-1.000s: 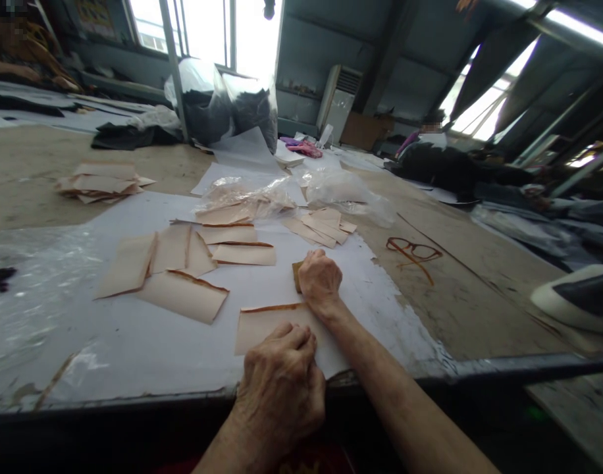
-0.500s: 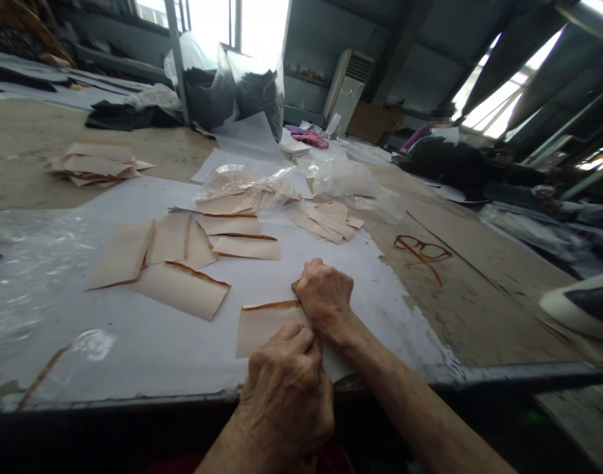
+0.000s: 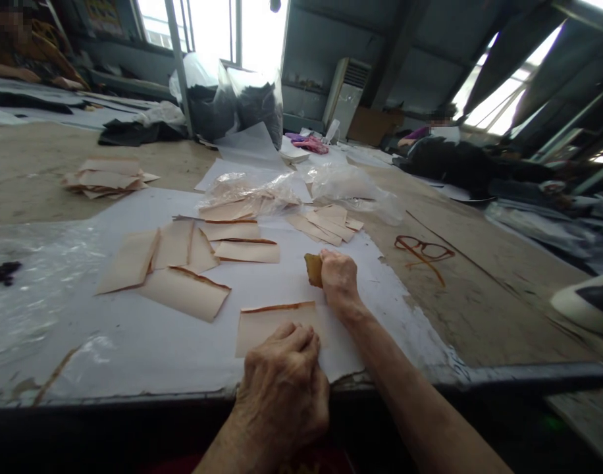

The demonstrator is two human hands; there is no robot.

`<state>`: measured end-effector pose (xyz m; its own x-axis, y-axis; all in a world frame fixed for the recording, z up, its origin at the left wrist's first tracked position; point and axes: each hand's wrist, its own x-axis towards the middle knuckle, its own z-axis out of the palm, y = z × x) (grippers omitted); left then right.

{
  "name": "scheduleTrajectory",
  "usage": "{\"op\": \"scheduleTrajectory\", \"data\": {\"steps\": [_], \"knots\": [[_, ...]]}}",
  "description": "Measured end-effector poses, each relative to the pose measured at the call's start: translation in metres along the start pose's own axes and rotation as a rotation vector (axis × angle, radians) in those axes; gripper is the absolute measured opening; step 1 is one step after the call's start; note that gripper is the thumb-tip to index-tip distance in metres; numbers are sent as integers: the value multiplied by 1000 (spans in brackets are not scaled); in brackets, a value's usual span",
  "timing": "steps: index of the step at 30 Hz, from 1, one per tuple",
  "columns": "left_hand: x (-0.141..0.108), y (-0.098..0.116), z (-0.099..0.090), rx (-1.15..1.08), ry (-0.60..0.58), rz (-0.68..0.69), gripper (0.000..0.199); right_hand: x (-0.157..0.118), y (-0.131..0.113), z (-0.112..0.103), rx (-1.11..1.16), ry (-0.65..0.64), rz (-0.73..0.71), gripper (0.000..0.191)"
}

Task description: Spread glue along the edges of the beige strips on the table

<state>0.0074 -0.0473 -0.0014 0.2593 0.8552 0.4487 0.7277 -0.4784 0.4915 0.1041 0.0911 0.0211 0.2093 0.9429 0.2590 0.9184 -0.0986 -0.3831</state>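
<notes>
A beige rectangular piece [image 3: 256, 331] with a brown strip along its far edge lies flat near the table's front edge. On its right part rests my left hand [image 3: 286, 368], closed, with curled fingers pressing the piece against the white sheet [image 3: 178, 349]. Beyond that piece's right corner, my right hand [image 3: 338, 273] is closed around a flat yellow-brown piece [image 3: 313, 270], which stands tilted up and apart from the beige one. Several similar beige pieces [image 3: 183, 294] with brown edges lie spread to the left and overlap.
A stack of beige pieces [image 3: 106, 176] sits at the far left. Crumpled clear plastic [image 3: 351, 187] lies behind loose beige pieces [image 3: 326, 224]. Eyeglasses [image 3: 424, 250] rest on the right. A white and dark object [image 3: 585, 303] stands at the right edge. Two people are farther back.
My right hand has lifted off the beige piece's right corner and moved away and slightly right, showing the yellow-brown piece. My left hand stays on the beige piece. The view has tilted up slightly.
</notes>
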Motion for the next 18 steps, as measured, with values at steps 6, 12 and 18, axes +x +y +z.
{"op": "scheduleTrajectory", "data": {"steps": [6,12,18], "knots": [[2,1,-2,-20,-56,-21,12,-45,-1,-10,-191,6,-271,28],[1,2,-1,-35,-54,-26,17,-38,-20,8,-285,11,-256,25],[0,3,-2,29,-86,-36,14,-31,-29,22,-176,69,-147,22]]}}
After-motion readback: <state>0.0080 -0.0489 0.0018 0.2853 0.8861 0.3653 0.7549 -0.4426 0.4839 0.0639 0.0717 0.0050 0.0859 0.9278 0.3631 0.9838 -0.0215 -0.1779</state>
